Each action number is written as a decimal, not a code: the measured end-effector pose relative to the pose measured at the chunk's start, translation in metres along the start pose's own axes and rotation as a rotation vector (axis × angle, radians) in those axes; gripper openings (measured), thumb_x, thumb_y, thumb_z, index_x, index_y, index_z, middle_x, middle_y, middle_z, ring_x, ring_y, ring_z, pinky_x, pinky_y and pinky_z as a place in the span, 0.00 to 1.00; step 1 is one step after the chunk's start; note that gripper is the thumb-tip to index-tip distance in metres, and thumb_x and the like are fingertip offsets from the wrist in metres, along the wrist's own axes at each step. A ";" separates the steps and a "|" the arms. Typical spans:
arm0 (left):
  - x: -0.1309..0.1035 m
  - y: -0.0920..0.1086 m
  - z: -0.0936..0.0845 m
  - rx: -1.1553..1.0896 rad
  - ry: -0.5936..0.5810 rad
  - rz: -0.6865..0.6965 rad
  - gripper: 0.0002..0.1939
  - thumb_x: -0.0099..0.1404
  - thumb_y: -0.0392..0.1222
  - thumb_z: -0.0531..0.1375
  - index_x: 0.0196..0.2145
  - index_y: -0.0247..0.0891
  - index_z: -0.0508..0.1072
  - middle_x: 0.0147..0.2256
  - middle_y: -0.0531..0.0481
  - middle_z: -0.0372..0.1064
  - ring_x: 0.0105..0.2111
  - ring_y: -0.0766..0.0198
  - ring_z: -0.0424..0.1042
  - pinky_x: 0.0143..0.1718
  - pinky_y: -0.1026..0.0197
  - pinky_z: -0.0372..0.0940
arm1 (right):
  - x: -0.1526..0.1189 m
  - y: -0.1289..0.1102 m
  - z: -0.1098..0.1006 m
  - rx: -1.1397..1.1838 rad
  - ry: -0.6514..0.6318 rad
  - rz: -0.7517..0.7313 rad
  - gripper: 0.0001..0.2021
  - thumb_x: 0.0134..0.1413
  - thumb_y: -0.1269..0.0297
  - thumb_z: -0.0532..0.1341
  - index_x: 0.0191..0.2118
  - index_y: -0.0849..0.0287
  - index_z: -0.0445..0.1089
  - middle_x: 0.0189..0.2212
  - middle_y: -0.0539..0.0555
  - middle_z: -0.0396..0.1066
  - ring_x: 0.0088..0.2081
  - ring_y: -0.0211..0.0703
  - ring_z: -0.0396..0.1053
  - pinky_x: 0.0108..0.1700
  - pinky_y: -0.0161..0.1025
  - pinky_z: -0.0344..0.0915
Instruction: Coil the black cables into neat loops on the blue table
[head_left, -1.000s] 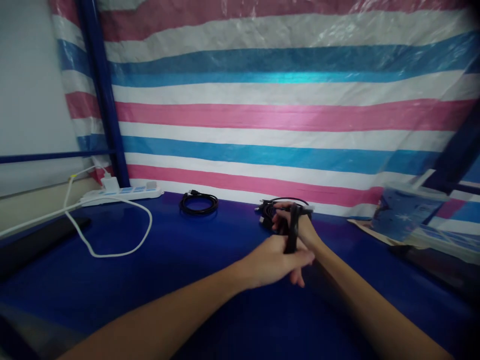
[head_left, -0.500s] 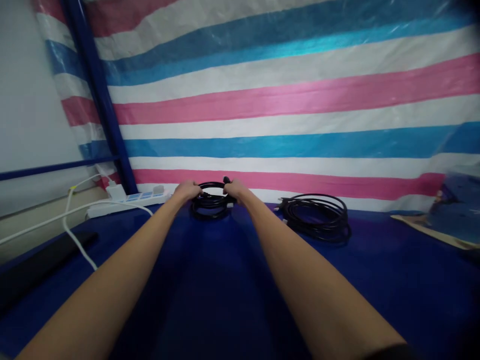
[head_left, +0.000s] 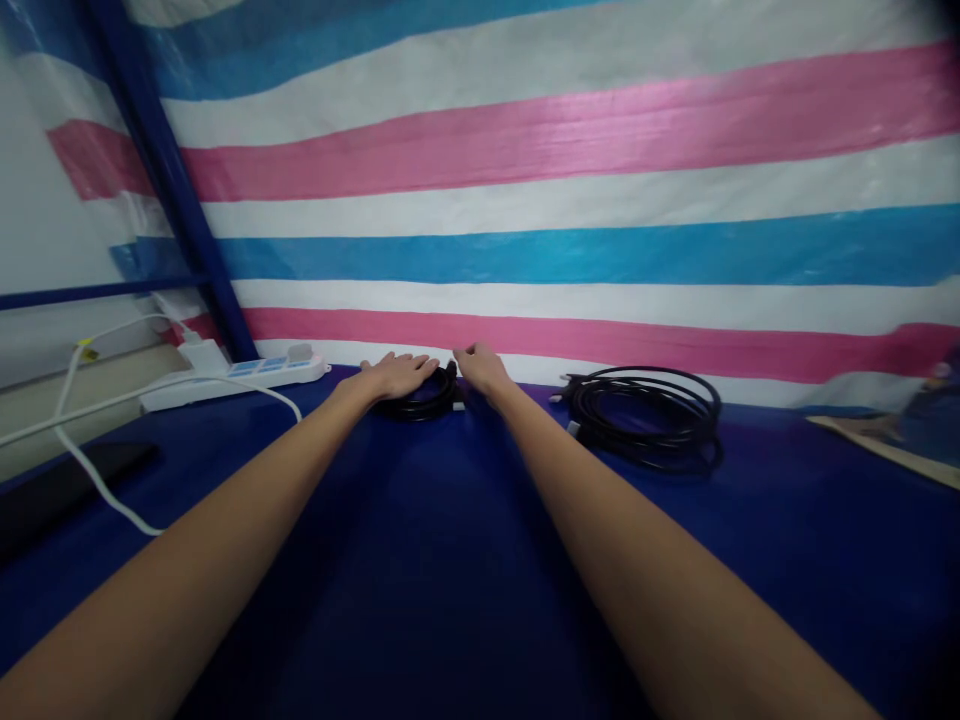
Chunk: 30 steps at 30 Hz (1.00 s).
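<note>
A small coiled black cable (head_left: 421,407) lies on the dark blue surface (head_left: 450,540) near the striped sheet. My left hand (head_left: 399,376) rests flat on top of this coil, palm down and fingers stretched out, hiding its upper left part. Just right of the coil is my right hand (head_left: 481,368), its fingers bent together beside a black cable connector (head_left: 451,368); whether it grips anything is too small to tell. A larger black cable coil (head_left: 645,415) lies farther right, its plug ends pointing left.
A white power strip (head_left: 300,372) with a plugged-in adapter (head_left: 204,355) and white cable (head_left: 97,480) is at the left. A black flat object (head_left: 82,490) lies before it. The striped sheet (head_left: 525,255) hangs behind; a blue frame post (head_left: 172,190) stands left.
My left hand has let go of the coil's edge and now lies flat over it. My right hand's fingers have moved off the coil's right side. The camera view has shifted.
</note>
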<state>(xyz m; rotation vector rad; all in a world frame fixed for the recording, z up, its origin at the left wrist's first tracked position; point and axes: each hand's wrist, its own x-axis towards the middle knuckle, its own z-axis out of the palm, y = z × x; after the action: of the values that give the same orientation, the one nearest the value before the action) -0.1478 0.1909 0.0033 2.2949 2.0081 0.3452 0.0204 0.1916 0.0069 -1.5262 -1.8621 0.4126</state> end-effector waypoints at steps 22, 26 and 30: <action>-0.117 0.126 -0.010 -0.288 0.561 0.004 0.28 0.69 0.51 0.37 0.31 0.38 0.73 0.34 0.43 0.73 0.42 0.53 0.69 0.43 0.57 0.59 | -0.126 0.138 -0.208 0.047 0.309 0.367 0.14 0.51 0.56 0.61 0.28 0.65 0.69 0.22 0.53 0.69 0.24 0.36 0.66 0.28 0.36 0.63; -0.122 0.159 -0.004 -0.424 0.518 0.097 0.27 0.69 0.51 0.38 0.31 0.39 0.73 0.31 0.46 0.73 0.37 0.56 0.71 0.40 0.59 0.59 | -0.137 0.118 -0.193 0.223 0.358 0.319 0.09 0.50 0.62 0.60 0.27 0.63 0.66 0.24 0.51 0.68 0.27 0.36 0.67 0.30 0.35 0.63; -0.122 0.171 0.006 -0.578 0.459 0.167 0.20 0.69 0.48 0.42 0.38 0.39 0.71 0.33 0.48 0.73 0.37 0.58 0.70 0.40 0.59 0.59 | -0.154 0.083 -0.192 0.478 0.271 0.129 0.06 0.48 0.63 0.56 0.32 0.60 0.62 0.31 0.54 0.71 0.31 0.38 0.70 0.32 0.34 0.64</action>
<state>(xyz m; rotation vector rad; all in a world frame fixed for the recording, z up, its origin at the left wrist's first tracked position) 0.0042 0.0473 0.0174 2.1187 1.5565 1.3669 0.2232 0.0334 0.0449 -1.3002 -1.3413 0.6254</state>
